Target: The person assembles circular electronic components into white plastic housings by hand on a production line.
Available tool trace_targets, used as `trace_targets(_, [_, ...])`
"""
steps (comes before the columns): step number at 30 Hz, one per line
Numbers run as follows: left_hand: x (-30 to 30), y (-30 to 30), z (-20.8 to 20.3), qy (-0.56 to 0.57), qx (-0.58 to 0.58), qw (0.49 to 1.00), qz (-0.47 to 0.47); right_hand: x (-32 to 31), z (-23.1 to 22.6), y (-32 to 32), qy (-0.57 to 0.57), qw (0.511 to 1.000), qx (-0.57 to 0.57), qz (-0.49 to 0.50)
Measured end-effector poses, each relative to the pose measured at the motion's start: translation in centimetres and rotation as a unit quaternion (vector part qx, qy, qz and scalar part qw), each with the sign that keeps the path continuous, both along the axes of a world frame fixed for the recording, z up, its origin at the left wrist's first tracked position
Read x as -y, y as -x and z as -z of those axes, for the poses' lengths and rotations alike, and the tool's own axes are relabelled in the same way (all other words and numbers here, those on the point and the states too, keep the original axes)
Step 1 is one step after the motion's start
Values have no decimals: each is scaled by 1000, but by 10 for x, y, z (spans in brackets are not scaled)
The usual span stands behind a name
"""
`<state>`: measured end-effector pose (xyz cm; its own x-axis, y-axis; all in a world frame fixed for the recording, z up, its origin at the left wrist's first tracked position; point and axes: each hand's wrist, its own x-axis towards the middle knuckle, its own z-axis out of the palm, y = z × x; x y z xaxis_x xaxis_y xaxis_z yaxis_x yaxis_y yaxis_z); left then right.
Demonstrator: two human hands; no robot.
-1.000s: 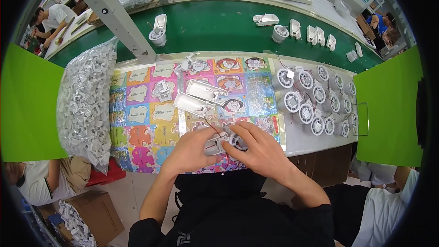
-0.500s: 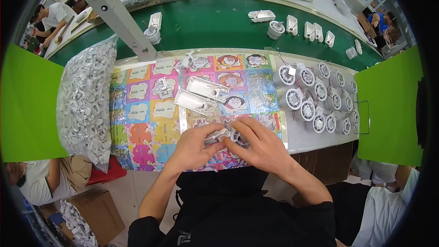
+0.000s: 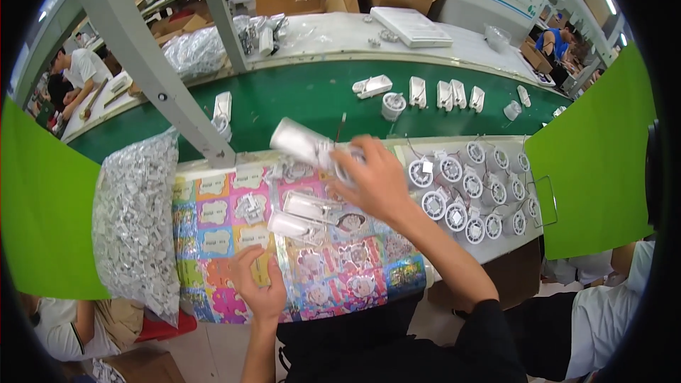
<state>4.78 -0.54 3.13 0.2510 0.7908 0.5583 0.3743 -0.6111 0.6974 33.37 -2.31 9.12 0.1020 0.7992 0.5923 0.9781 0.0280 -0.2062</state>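
My right hand (image 3: 376, 179) is raised over the far side of the colourful mat (image 3: 213, 241), closed on a white plastic housing (image 3: 299, 142). The housing is blurred by motion; a thin wire stands up beside it, and my fingers hide its near end. Low over the mat's near part is my left hand (image 3: 259, 285), empty, with thumb and fingers apart. Between the hands lie two open white plastic shells (image 3: 311, 206) (image 3: 292, 227), side by side. A small cluster of white plastic parts (image 3: 250, 208) rests to their left.
A clear bag of small white parts (image 3: 138, 227) bulges at the left. Several round white cups with wires (image 3: 457, 216) crowd the right. Behind, a green belt (image 3: 298, 92) carries more housings and cups. A grey metal post (image 3: 152, 78) rises at the far left.
Both hands were together at the mat's near edge. My right hand has moved forward with the white housing, while my left hand has let go and opened. The view has tilted up.
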Motion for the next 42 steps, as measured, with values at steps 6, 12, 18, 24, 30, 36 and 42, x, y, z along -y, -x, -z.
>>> trace_targets(6, [-12,0,43,45,-95,992,74,-146,29,-42,158,959,-156,178])
trace_targets(12, [-12,-6,43,37,-102,990,91,-206,42,-61,227,932,-199,202])
trace_targets(18, [-12,1,40,62,-112,990,65,-205,-6,-155,143,950,-133,243])
trace_targets(24, [-9,-10,35,89,-127,987,52,-85,32,-327,212,865,-58,452])
trace_targets(30, [-9,-13,35,82,-137,986,49,-53,79,-381,300,844,-162,414])
trace_targets(36, [-11,-9,36,78,-151,985,44,-107,50,-323,313,829,-243,394])
trace_targets(42, [-11,-12,38,72,-142,987,32,-143,37,-279,317,843,-216,378])
